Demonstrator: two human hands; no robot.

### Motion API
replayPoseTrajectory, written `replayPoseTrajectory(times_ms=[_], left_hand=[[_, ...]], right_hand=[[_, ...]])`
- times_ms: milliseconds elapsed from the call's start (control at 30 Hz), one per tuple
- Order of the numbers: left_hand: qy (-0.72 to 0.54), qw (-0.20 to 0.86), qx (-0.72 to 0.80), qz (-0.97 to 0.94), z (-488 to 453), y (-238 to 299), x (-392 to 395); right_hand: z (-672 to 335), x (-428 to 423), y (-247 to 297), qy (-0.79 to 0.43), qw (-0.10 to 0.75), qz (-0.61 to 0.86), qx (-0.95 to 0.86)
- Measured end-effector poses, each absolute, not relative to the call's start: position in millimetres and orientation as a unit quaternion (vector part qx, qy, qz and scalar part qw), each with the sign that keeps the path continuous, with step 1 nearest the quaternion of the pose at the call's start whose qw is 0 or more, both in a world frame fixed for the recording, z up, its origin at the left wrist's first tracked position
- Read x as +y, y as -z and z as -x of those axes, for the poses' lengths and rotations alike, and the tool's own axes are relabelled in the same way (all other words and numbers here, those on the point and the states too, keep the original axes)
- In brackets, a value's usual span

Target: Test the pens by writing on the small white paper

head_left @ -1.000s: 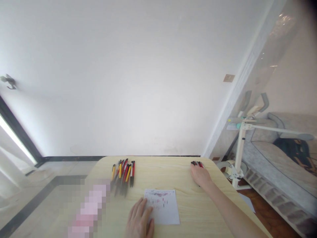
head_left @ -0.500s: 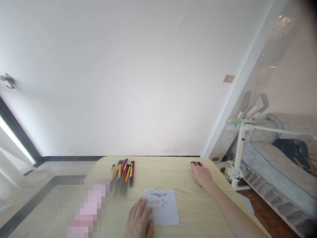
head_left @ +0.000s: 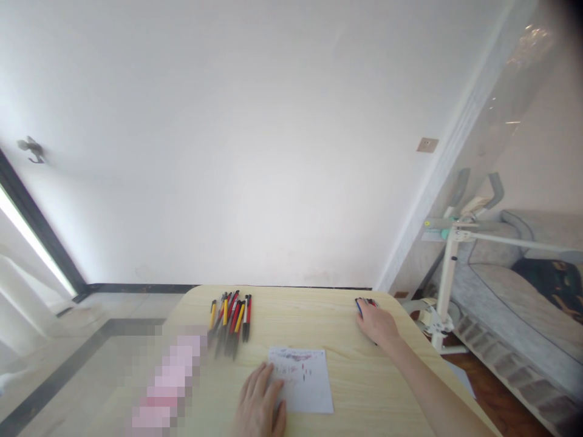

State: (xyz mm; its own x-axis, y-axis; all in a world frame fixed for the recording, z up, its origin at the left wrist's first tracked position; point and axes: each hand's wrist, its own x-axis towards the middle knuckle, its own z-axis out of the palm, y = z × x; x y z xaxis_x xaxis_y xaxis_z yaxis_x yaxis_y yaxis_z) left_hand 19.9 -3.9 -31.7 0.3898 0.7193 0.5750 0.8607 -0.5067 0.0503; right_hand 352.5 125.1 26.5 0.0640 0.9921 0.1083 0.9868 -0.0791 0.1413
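My left hand (head_left: 260, 397) lies flat with its fingers stretched, over the left edge of a white sheet of paper (head_left: 310, 388). The sheet bears a dark scribbled band along its top and short red and dark strokes below. At the far right of the table, my right hand (head_left: 378, 325) reaches over a small group of pens (head_left: 372, 302). Its fingers close on a blue pen (head_left: 359, 307), of which a short piece shows beside the fingertips. The hand covers most of this group.
Several pens with yellow, red, black and white barrels (head_left: 232, 318) lie bunched at the table's left back. The pale wooden table (head_left: 300, 315) stands near a white wall (head_left: 255, 152). To the right are exercise equipment (head_left: 449, 267) and a grey sofa (head_left: 501, 285).
The whole view has shifted slightly, moving things a little to the right. A blue pen piece now shows at my right fingertips. My left hand keeps its place on the paper.
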Motion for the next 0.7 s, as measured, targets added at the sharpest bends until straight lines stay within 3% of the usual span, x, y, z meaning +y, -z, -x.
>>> replayPoseTrajectory(times_ms=[700], left_hand=[[0.324, 0.120, -0.473, 0.811, -18, 39, -3]], right_hand=[[-264, 127, -47, -0.074, -0.032, -0.653, 0.753]])
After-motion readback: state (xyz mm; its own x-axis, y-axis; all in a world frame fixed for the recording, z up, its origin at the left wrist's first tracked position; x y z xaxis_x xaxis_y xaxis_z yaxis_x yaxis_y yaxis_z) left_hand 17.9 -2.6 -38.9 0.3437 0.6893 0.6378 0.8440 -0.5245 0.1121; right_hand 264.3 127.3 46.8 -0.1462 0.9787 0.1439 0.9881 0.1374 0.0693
